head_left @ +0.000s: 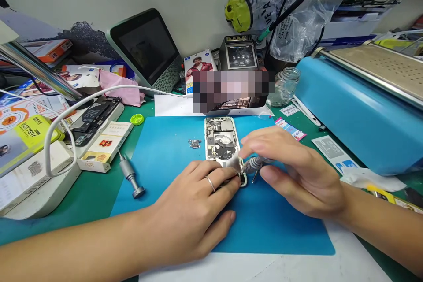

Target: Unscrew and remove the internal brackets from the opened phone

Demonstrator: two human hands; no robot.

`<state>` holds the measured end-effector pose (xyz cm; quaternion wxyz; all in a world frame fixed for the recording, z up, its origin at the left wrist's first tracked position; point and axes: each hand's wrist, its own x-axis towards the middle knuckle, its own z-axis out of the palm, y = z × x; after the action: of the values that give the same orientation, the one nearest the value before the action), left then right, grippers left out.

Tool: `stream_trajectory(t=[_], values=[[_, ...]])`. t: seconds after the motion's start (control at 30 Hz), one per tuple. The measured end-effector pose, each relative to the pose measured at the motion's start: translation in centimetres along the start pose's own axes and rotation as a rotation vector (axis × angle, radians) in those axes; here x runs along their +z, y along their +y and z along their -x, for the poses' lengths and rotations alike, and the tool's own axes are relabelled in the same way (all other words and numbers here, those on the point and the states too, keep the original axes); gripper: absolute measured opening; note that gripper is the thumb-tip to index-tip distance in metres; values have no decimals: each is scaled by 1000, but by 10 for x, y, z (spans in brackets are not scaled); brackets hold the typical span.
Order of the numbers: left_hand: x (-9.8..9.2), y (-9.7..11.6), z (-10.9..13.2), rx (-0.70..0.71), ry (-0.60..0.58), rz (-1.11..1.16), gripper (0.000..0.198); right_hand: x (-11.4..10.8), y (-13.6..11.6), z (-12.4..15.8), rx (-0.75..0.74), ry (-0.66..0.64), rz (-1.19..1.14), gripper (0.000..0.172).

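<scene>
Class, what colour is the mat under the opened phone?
The mat under the phone is plain blue; it shows best in the head view.

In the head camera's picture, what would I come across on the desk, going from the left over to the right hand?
Yellow-green battery box → loose grey screwdriver → small circuit part → opened smartphone → right hand.

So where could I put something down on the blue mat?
Bare blue mat shows between the lying screwdriver and the small loose part, and on the near side between the left hand and the right hand. It's crowded around the opened phone and among the boxes at left.
</scene>
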<state>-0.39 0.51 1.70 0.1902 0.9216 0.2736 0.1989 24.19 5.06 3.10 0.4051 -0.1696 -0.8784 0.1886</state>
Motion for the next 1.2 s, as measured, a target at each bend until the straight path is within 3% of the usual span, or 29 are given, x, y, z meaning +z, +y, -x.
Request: stream_trajectory(t=[0.4, 0.53, 0.7, 0.8, 0.87, 0.97, 1.03, 1.2], values=[[1, 0, 4, -14, -1, 22, 40, -1, -1, 1, -40, -36, -42, 40], [2, -1, 4, -5, -13, 23, 44, -1, -4, 2, 20, -16, -56, 60], [3, -2, 4, -2, -21, 2, 44, 1, -2, 8, 15, -33, -79, 70], [0, 0, 5, 7, -13, -22, 45, 0, -3, 11, 70, 89, -37, 80], [-2, 3, 6, 38, 56, -65, 39, -1, -4, 10, 125, 212, -6, 83], [-6, 8, 6, 136, 208, -136, 27, -3, -6, 8, 178, 365, 55, 76], [-6, 10, 6, 179, 251, -174, 24, -4, -6, 8, 208, 399, 93, 68], [-1, 10, 6, 128, 217, -224, 31, -8, -6, 9, 191, 250, 100, 68]])
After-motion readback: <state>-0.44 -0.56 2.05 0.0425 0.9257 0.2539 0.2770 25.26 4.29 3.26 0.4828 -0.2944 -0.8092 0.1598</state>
